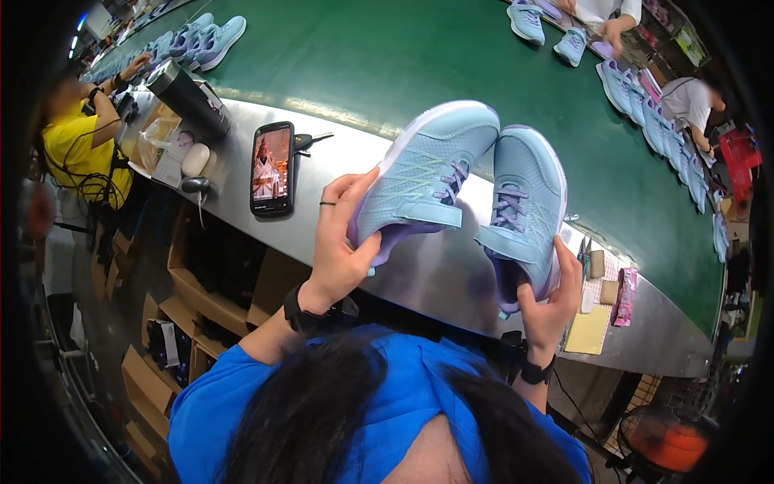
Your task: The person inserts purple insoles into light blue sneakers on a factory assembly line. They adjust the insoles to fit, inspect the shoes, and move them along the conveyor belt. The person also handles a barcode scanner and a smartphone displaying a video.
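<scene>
My left hand (340, 242) grips the heel of a light blue sneaker (427, 169) with purple laces and a strap. My right hand (550, 302) holds the heel of the matching sneaker (528, 202). Both shoes are lifted side by side over the steel counter (347, 234), toes pointing away from me toward the green conveyor belt (419, 56). Each wrist wears a dark band, and there is a ring on my left hand.
A smartphone (272, 168) with a lit screen lies on the counter to the left, near a dark tumbler (187, 98). More blue sneakers (205, 36) ride the belt. A person in yellow (76, 141) sits at left; others work at the upper right. Cardboard boxes (201, 298) sit under the counter.
</scene>
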Demonstrator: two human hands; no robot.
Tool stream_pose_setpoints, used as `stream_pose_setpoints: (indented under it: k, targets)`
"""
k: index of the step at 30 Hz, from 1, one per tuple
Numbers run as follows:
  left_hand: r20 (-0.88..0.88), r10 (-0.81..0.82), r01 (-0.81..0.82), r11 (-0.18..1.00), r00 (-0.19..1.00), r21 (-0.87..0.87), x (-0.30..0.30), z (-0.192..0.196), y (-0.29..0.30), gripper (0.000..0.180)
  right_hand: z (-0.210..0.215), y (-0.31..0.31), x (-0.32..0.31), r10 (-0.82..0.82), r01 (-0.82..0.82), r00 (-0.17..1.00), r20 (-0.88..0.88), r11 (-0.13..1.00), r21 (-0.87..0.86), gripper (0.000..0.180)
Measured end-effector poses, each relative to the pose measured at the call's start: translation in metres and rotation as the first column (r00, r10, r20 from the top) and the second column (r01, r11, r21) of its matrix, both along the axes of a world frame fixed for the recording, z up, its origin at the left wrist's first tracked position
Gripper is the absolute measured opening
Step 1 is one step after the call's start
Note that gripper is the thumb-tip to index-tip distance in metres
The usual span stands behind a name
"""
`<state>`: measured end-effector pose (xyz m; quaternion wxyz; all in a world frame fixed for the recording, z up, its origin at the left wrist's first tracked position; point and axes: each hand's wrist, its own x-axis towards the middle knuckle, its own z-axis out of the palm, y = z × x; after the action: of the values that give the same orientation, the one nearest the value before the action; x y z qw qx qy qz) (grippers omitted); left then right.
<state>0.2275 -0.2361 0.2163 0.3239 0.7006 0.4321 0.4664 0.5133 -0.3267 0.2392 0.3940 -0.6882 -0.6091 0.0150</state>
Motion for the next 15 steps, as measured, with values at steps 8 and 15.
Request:
stream_pose_setpoints:
  k: [8,15]
  targets:
    - [-0.295,0.132,-0.086,0.983,0.946,0.165,0.007,-0.017,-0.018,0.071,-0.002,-0.004,-0.022,0.021,0.017,0.941,0.336,0.994,-0.109,0.062]
    - [-0.181,0.058,-0.063,0.998,0.982,-0.021,-0.014,-0.011,-0.001,0.053,-0.005,-0.013,-0.002,-0.023,0.018,0.999,-0.029,0.982,-0.186,0.044]
